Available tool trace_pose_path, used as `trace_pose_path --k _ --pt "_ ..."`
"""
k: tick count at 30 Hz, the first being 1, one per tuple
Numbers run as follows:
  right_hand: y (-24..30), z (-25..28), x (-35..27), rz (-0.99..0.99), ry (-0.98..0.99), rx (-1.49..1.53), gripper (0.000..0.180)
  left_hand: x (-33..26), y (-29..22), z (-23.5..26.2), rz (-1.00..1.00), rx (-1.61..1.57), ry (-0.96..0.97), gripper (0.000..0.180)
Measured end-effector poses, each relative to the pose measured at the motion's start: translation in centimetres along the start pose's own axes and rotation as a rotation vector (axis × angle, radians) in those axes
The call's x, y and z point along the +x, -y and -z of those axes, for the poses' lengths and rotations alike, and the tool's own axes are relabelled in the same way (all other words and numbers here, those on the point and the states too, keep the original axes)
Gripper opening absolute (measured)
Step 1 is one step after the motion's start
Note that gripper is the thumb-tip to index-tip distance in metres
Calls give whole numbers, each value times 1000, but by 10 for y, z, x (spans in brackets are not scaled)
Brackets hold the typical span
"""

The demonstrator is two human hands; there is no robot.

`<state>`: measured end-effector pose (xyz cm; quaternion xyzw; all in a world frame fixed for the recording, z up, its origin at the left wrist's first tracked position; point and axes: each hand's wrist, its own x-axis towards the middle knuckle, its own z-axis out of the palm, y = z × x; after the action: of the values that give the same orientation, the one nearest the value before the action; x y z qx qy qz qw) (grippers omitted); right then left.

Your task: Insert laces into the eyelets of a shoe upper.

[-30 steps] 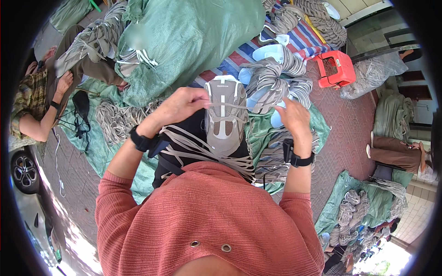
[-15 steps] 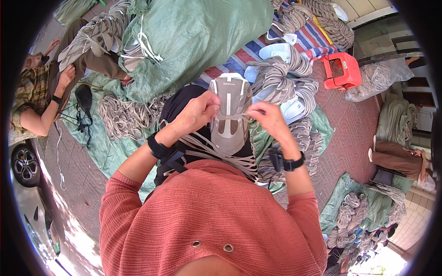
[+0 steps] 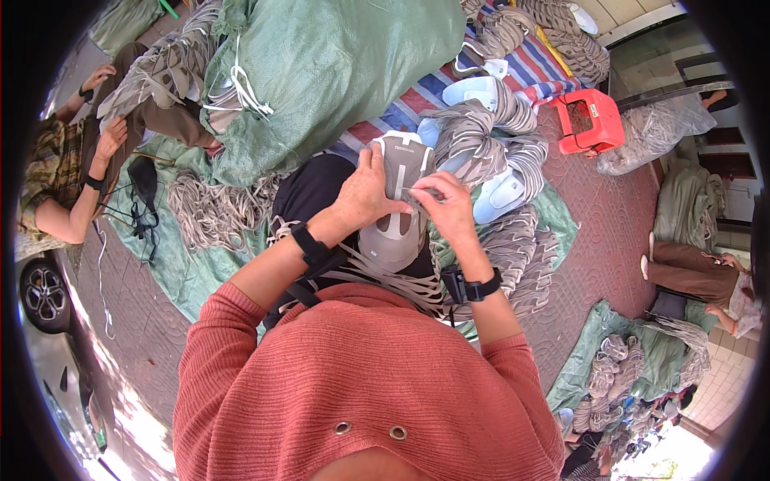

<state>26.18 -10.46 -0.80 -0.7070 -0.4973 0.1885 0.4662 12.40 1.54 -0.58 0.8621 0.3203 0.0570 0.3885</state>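
Note:
A grey shoe upper (image 3: 390, 250) with a lighter strip up its middle lies on my lap, toe toward me. My left hand (image 3: 365, 191) holds it by its left side, thumb reaching across the front and fingers up along the edge. At the right side of the lacing area, my right hand (image 3: 449, 207) pinches a pale shoelace; its fingertips are close to the upper. Several loose flat laces (image 3: 401, 282) drape over my dark-clothed legs below the toe.
A big green woven sack (image 3: 337, 72) stands ahead. Bundled grey uppers (image 3: 473, 144) lie to the right, beside a red plastic stool (image 3: 592, 120). A heap of laces (image 3: 216, 210) rests on green sheeting at left. A co-worker (image 3: 60, 172) sits far left; another person (image 3: 706, 280) is at right.
My hands were apart with a lace drawn out between them. Now my left hand grips the upper's side, and my right hand has come in to its lacing area.

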Motion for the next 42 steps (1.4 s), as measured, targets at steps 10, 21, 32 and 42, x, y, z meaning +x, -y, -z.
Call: trace_pose_path --k 10,21,32,42 --pt "12 11 -44 -100 239 24 3 -26 35 7 -125 -309 14 113" --pt "18 -7 -12 -12 94 -325 5 -12 31 5 75 -386 -70 76" --pt "15 -4 4 -45 275 -311 1 -7 27 12 199 -539 54 80" --pt "-10 -22 -2 -237 214 278 6 -4 29 6 156 -389 2 79"
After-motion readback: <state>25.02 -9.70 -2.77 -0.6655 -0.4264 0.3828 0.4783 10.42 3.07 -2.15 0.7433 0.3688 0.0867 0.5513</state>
